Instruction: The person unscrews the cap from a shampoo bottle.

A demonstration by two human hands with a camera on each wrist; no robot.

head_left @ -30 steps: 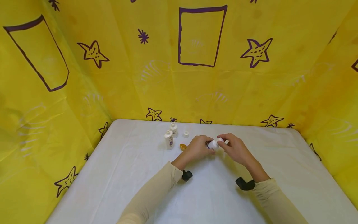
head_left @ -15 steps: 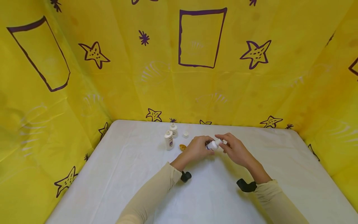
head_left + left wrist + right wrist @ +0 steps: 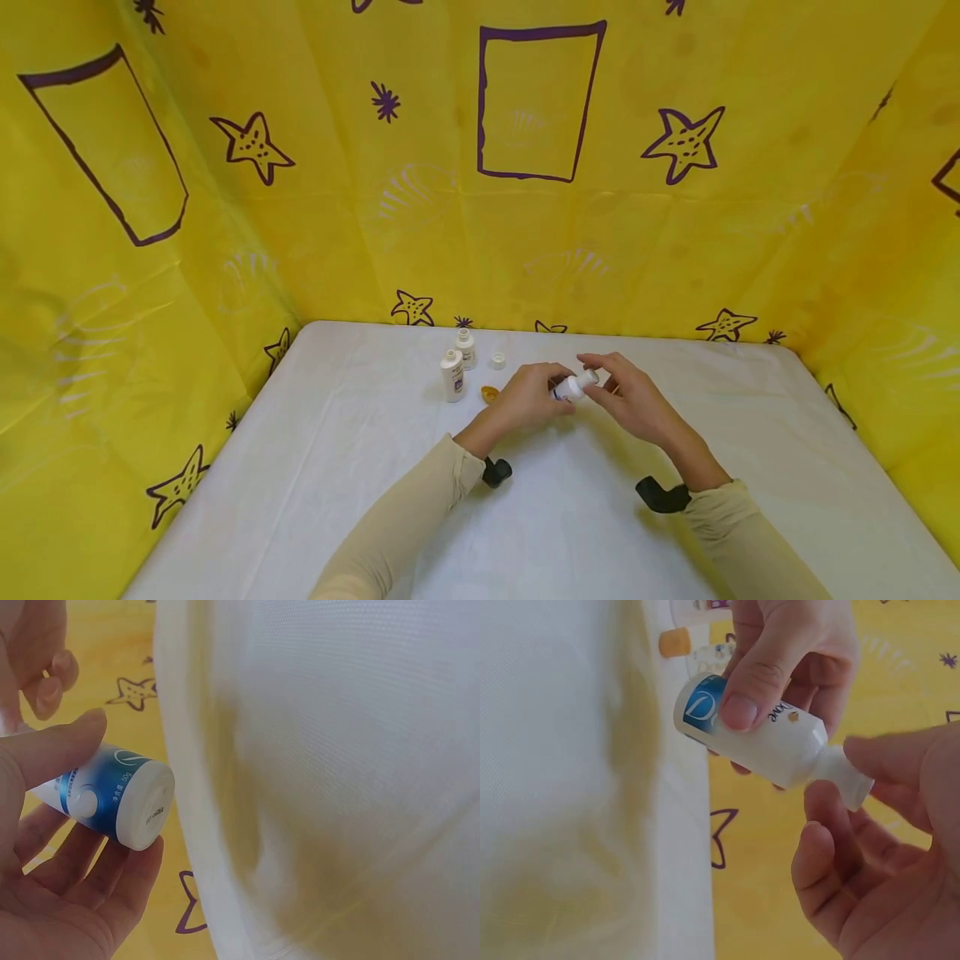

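Note:
My left hand (image 3: 528,396) grips a small white Dove bottle (image 3: 769,742), tilted in the air with its neck toward the right. A blue band circles its lower end, and the left wrist view shows its printed white base. At the neck sits a white cap (image 3: 846,777), in line with the bottle. My right hand (image 3: 632,396) pinches this cap, thumb on one side and a finger on the other. The other fingers (image 3: 814,859) of that hand are bent below the neck.
Two white bottles with uncovered necks, a front one (image 3: 453,377) and a rear one (image 3: 466,350), stand upright left of my hands. A loose white cap (image 3: 498,361) and an orange cap (image 3: 490,394) lie beside them. Yellow curtains (image 3: 337,208) enclose the white table (image 3: 360,442).
The white cap has swung into line with the bottle's neck. My right fingers have shifted their hold around it, and the index finger has lifted slightly. The left hand has hardly moved.

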